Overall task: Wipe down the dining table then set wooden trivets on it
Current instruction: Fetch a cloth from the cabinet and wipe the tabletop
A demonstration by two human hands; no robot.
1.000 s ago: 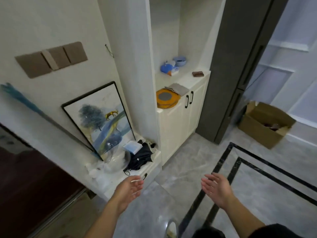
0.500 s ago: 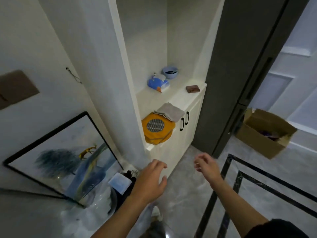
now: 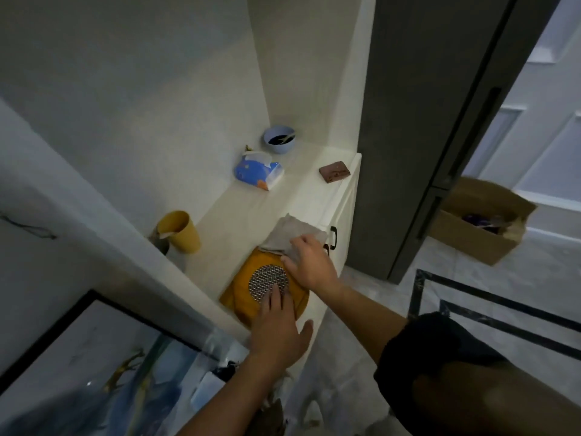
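Note:
A stack of round wooden trivets (image 3: pixel 243 297) with a metal mesh centre (image 3: pixel 267 280) lies at the near end of a white cabinet top (image 3: pixel 301 190). A folded grey cloth (image 3: pixel 290 231) rests on the stack's far edge. My left hand (image 3: pixel 278 328) lies flat on the near side of the top trivet, fingers spread, fingertips on the mesh. My right hand (image 3: pixel 309 261) is on the cloth's near corner, fingers curled onto it; whether it grips the cloth is unclear. The dining table is out of view.
On the cabinet top stand a yellow cup (image 3: pixel 180 231), a blue tissue pack (image 3: pixel 257 171), a blue bowl (image 3: pixel 279 139) and a brown block (image 3: pixel 334 171). A dark tall cabinet (image 3: pixel 418 121) rises at the right. A cardboard box (image 3: pixel 478 221) sits on the floor; a framed picture (image 3: pixel 94 366) leans lower left.
I have come close to the cabinet. Both hands, free in the air before, have reached forward: the left now rests on the trivets, the right on the cloth.

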